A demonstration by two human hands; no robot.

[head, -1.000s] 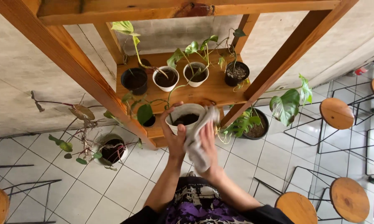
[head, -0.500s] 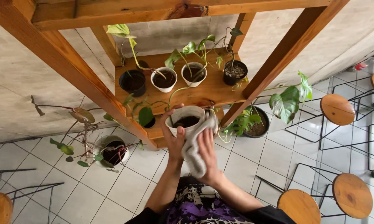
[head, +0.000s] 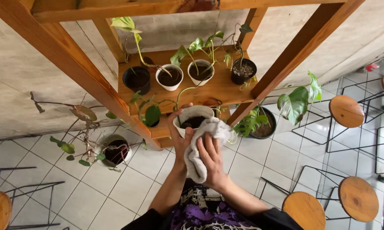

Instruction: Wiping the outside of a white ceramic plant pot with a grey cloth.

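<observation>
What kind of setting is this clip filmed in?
Probably a tiled patio or cafe-style plant corner. A wooden shelf holds potted plants, more pots stand on the tiled floor, and round wooden stools sit nearby. The hands hold a white pot and a cloth.

A white tiled floor (head: 128,187) is seen below a grey concrete wall (head: 21,93). A wooden shelf (head: 217,87) is flanked by round stools (head: 346,111).

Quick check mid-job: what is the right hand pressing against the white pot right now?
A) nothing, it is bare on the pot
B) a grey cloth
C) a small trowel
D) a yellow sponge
B: the right hand lies flat on a crumpled grey cloth draped over the side of the white pot, while the left hand holds that pot by its rim.
</observation>
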